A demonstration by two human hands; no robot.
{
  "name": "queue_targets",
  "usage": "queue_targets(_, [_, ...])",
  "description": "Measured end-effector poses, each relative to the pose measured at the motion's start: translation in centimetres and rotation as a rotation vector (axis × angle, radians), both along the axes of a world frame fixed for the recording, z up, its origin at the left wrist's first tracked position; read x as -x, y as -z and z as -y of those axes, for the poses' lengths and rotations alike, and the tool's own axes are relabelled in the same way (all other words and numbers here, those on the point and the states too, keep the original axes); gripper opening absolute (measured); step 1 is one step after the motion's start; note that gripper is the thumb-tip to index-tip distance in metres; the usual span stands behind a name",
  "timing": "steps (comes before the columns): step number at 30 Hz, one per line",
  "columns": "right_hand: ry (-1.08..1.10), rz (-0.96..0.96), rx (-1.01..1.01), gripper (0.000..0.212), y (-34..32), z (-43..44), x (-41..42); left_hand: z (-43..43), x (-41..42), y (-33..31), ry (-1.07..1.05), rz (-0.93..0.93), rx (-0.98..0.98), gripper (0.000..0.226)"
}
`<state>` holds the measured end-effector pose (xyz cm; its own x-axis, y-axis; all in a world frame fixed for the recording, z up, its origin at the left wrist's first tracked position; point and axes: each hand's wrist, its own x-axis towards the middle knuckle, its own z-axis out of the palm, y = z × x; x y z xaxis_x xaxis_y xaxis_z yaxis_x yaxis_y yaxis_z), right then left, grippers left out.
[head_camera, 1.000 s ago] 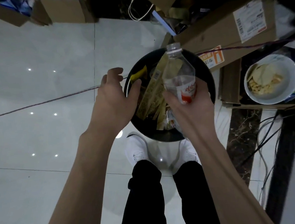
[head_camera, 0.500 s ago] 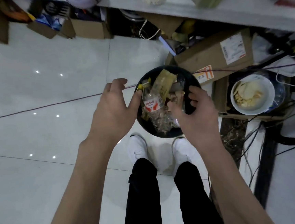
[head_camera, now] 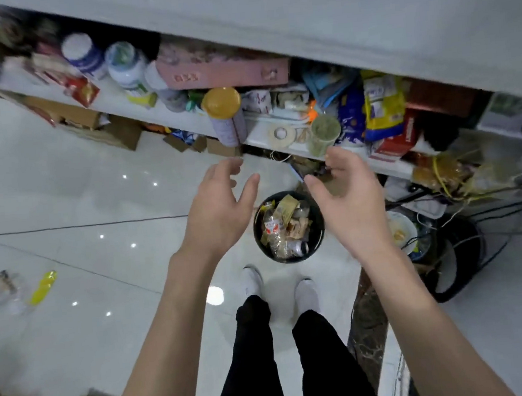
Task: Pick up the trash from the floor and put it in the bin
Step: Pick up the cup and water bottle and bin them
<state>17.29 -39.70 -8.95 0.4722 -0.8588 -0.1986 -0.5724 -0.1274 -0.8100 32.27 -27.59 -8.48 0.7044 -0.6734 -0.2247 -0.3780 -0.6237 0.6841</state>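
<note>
Both our hands are empty, fingers spread and loose: the left hand [head_camera: 219, 207] and right hand [head_camera: 350, 202] hang above the black bin [head_camera: 318, 238], one on each side of it. A clear bottle with a red label [head_camera: 271, 227] already lies in the bin among wrappers, and the bin looks close to full.

More trash waits on the white floor [head_camera: 94, 187] far to our left: a yellow wrapper [head_camera: 42, 287] and, just beside it, a crumpled clear plastic piece [head_camera: 2, 291]. The next step, as we judge it, is to turn left, stoop and pinch each piece firmly, since thin film slips on glossy tile. We should carry both back in one trip and press them down into the bin so nothing spills over the rim.

The clear piece is blurred; we cannot tell whether it is a bag or a bottle. The shelf [head_camera: 183, 116] contents are smeared by motion, and the bin's far rim hides behind our hands.
</note>
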Motion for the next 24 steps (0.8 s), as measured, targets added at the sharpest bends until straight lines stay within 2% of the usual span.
queue_targets(6, [-0.119, 0.200, 0.076, 0.049, -13.0, -2.2, 2.5, -3.2, 2.8, -14.4, -0.157, 0.051, 0.248, 0.038])
queue_targets(10, [-0.176, 0.369, 0.111, 0.041, -17.6, -4.4, 3.8, -6.5, 5.9, -19.6, -0.249, 0.136, 0.387, 0.033])
queue_targets(14, [-0.304, 0.422, 0.080, 0.040, -19.4, -6.3, 4.1, -10.2, 8.3, -21.2, -0.449, 0.119, 0.537, 0.017])
queue_targets(24, [-0.556, 0.317, 0.007, 0.042, -18.5, -12.4, 0.4, -23.2, 8.8, -19.4, -0.818, 0.054, 0.483, 0.014])
